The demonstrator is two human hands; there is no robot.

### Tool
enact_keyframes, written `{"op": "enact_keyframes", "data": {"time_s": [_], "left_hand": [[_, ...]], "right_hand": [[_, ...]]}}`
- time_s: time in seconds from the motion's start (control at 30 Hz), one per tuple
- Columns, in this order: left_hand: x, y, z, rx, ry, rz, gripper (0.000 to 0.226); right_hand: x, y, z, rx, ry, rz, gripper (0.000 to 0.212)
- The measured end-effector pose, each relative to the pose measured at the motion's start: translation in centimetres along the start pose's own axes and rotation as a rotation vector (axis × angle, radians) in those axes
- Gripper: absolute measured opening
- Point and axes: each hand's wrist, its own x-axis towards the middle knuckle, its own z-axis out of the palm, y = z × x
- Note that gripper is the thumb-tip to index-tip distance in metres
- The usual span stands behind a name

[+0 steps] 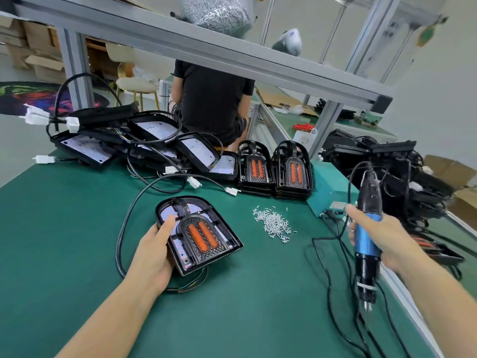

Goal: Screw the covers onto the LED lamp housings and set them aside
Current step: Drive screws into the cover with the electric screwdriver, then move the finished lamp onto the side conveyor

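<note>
The left hand (154,251) gripped the near-left edge of a lamp housing (198,235), thumb laid across its top, the fitted cover (200,236) with two orange strips facing up; the unit sat tilted on the green bench mat (77,228). The right hand (379,235) was curled round the blue body of an electric screwdriver (367,244), held upright, bit down, above the mat and well apart from the housing. A loose heap of small screws (273,223) lay between the two hands. Beyond it stood two stacks of covers (275,167). Uncovered housings with cables were piled at the far left (124,140). A seated person (211,99) faced away behind the bench.
</note>
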Motion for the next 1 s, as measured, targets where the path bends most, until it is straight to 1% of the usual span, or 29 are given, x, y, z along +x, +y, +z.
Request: {"op": "enact_keyframes", "data": {"time_s": [0.1,0.2,0.23,0.27,0.33,0.47,0.6,0.7,0.83,0.87,0.93,0.97,1.0], "left_hand": [[-0.2,0.1,0.0,0.01,-0.032,-0.01,0.032],[-0.4,0.2,-0.1,-0.002,-0.044,-0.028,0.034],[-0.5,0.3,-0.1,-0.004,-0.051,-0.036,0.035],[-0.5,0.3,-0.1,-0.006,-0.059,-0.044,0.036],[-0.5,0.3,-0.3,-0.009,-0.069,-0.053,0.036],[-0.2,0.3,-0.7,-0.023,-0.089,-0.067,0.035],[0.1,0.2,-0.8,-0.023,-0.106,-0.077,0.034],[0.2,0.1,-1.0,-0.03,-0.11,-0.086,0.035],[0.4,0.1,-1.3,-0.043,-0.116,-0.107,0.037],[0.5,0.0,-1.3,-0.042,-0.115,-0.108,0.038],[0.5,0.0,-1.3,-0.037,-0.113,-0.105,0.038],[0.5,0.0,-1.3,-0.038,-0.111,-0.105,0.038],[0.5,0.0,-1.3,-0.04,-0.108,-0.107,0.038]], "right_hand": [[2.0,2.0,0.0,-0.318,-0.007,0.089,0.043],[3.4,3.4,1.2,-0.832,-0.005,0.069,0.056],[3.6,3.6,1.7,-0.971,-0.002,0.047,0.058],[3.8,3.8,2.2,-1.062,-0.002,0.023,0.058],[4.0,3.9,3.0,-1.171,0.002,-0.014,0.058],[4.1,3.8,3.9,-1.311,0.006,-0.051,0.057],[4.3,4.6,4.6,-1.354,0.051,-0.065,0.058],[4.7,5.3,5.0,-1.432,0.091,-0.103,0.06],[4.8,5.0,5.2,-1.483,0.13,-0.1,0.074],[4.7,4.7,5.5,-1.502,0.163,-0.133,0.075],[3.9,3.7,6.4,-1.526,0.228,-0.297,0.067],[3.4,3.2,7.3,-1.472,0.212,-0.411,0.059],[2.6,2.7,8.4,-1.364,0.138,-0.513,0.05]]}}
